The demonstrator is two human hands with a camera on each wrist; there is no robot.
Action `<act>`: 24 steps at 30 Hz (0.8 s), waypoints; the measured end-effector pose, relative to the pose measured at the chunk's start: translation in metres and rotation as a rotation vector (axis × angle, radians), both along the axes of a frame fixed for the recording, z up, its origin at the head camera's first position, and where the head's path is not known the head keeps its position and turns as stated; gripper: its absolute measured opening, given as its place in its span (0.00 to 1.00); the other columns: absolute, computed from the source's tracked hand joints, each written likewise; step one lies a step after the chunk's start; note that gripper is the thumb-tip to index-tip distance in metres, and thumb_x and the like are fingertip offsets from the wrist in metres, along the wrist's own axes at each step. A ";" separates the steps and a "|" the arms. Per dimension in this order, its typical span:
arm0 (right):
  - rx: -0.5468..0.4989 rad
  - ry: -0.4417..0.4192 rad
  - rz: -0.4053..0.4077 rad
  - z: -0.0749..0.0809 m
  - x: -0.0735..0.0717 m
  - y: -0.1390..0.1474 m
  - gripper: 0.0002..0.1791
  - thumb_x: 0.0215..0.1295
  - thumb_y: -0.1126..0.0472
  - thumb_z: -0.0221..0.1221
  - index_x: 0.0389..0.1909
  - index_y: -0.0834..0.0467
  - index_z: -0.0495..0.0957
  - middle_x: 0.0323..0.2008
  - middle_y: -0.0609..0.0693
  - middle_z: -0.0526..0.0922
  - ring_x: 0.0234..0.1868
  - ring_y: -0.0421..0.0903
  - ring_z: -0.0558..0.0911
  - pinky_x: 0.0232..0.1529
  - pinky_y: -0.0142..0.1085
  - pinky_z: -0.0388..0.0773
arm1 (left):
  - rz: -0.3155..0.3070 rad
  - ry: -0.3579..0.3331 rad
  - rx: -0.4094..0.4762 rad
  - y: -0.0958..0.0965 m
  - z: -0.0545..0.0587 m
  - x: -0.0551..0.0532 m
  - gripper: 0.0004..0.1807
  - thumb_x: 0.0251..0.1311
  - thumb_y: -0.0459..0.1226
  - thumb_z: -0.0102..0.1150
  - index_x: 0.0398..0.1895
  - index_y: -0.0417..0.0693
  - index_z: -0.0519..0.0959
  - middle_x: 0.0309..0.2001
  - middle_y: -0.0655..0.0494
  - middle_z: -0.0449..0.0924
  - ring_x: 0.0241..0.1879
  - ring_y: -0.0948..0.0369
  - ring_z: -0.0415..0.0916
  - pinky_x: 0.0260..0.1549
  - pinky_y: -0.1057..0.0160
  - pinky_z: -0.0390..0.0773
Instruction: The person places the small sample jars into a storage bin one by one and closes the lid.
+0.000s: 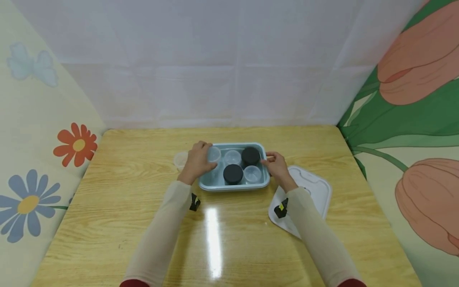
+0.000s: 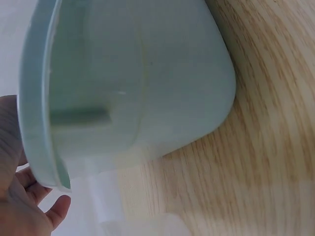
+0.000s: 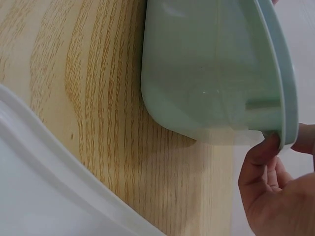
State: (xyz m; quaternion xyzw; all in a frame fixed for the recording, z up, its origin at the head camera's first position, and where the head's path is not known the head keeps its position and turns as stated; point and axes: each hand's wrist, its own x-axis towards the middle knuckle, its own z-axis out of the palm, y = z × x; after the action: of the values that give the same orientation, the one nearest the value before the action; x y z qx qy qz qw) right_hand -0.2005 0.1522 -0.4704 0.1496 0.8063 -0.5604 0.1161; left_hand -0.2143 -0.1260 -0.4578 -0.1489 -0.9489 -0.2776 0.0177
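A pale blue-green plastic bin (image 1: 234,188) stands on the table with several round containers inside. Two have black tops, a rear black-topped jar (image 1: 250,156) and a front black-topped jar (image 1: 233,174); the others are clear. At the bin's left end, my left hand (image 1: 198,160) reaches over the rim and holds a clear round container (image 1: 214,154) between thumb and fingers; the grip is partly hidden in the left wrist view. My right hand (image 1: 277,165) pinches the bin's right rim, the fingers (image 3: 258,160) curled at its edge in the right wrist view.
A white lid (image 1: 319,191) lies on the table right of the bin, partly under the right forearm. Left of the bin is a translucent round piece (image 1: 180,159), partly behind the left hand. The wooden table (image 1: 136,207) meets a white cloth backdrop (image 1: 229,87) at the back.
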 end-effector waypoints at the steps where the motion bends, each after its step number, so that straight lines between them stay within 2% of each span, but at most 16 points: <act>1: -0.004 0.001 -0.003 0.000 0.000 0.000 0.22 0.66 0.62 0.57 0.60 0.60 0.69 0.41 0.54 0.72 0.29 0.40 0.71 0.23 0.29 0.70 | -0.003 0.008 -0.004 0.000 0.000 0.000 0.38 0.45 0.39 0.71 0.61 0.32 0.69 0.55 0.37 0.70 0.56 0.42 0.65 0.54 0.41 0.66; 10: -0.003 0.015 -0.005 -0.001 0.001 0.000 0.22 0.66 0.62 0.57 0.60 0.61 0.69 0.40 0.53 0.72 0.28 0.39 0.71 0.23 0.29 0.70 | -0.036 0.015 -0.112 0.001 -0.002 0.003 0.38 0.48 0.39 0.71 0.63 0.34 0.67 0.55 0.38 0.68 0.56 0.43 0.64 0.50 0.40 0.68; 15: -0.003 0.021 0.001 -0.001 0.001 0.000 0.22 0.66 0.62 0.57 0.60 0.61 0.69 0.40 0.54 0.73 0.28 0.40 0.71 0.22 0.29 0.70 | -0.040 0.011 -0.128 0.001 -0.002 0.006 0.39 0.48 0.39 0.71 0.63 0.35 0.67 0.56 0.39 0.67 0.57 0.44 0.63 0.51 0.40 0.67; 19: -0.004 0.022 0.004 0.000 0.001 0.000 0.22 0.66 0.62 0.57 0.60 0.61 0.69 0.40 0.54 0.73 0.28 0.39 0.71 0.22 0.29 0.70 | -0.041 0.022 -0.114 0.001 -0.001 0.006 0.38 0.48 0.38 0.71 0.62 0.35 0.67 0.56 0.38 0.67 0.57 0.43 0.63 0.51 0.40 0.67; 24: -0.004 0.008 0.007 0.001 0.001 0.000 0.23 0.66 0.62 0.57 0.61 0.60 0.68 0.42 0.54 0.73 0.29 0.40 0.72 0.23 0.29 0.70 | -0.022 0.003 -0.016 -0.002 0.001 0.005 0.37 0.48 0.37 0.71 0.62 0.36 0.67 0.57 0.38 0.68 0.58 0.43 0.64 0.55 0.43 0.68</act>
State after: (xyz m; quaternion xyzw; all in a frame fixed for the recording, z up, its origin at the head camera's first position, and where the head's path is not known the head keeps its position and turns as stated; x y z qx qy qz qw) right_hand -0.1993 0.1523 -0.4692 0.1443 0.8062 -0.5621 0.1151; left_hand -0.2089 -0.1277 -0.4572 -0.1600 -0.9494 -0.2697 0.0151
